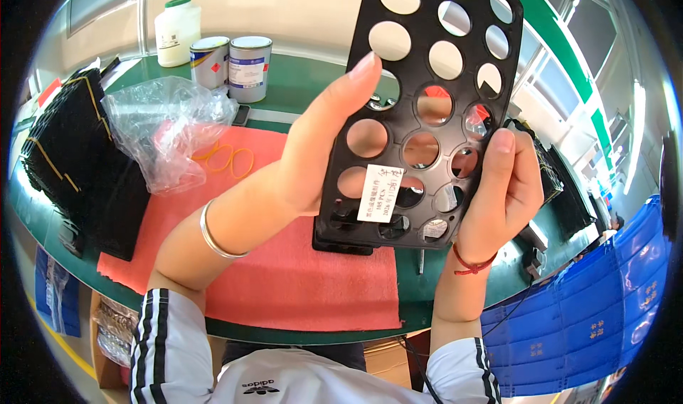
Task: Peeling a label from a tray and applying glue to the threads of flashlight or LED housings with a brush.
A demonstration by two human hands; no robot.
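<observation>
Above the red mat [320,301]: a black tray [400,123] is held up, raised clear of the cloth and tilted, its upper end cut off by the edge of the view.
Tray surface: thin, dark and slightly glossy, with rounded corners; it is pierced by large round holes set in three columns, each ringed by a fine raised rim.
Through the holes: pale wall is seen in the upper rows, red and skin tones lower down; whether clear pieces are seated in the shinier lower ones cannot be told.
White label [380,199]: stuck slightly askew near the tray's lower end, marked with dark print and handwriting, and partly lapped over neighbouring holes.
Left hand [313,144]: the tray's left edge is gripped, thumb laid along it, fingers hidden behind.
Right hand [511,190]: the lower right edge is pinched, thumb in front, fingers curled.
On the mat: a second black tray [341,246] is partly covered from sight by the raised one; yellow bands [242,163] are scattered toward the far side.
Left of the mat: black stacked trays [78,148] are bound with yellow bands; a crumpled clear bag [167,119] is spread over the mat's far left corner.
Beyond the mat: two metal cans [249,69] and a green-lidded white tub [178,34] are stood on the green table [299,76].
</observation>
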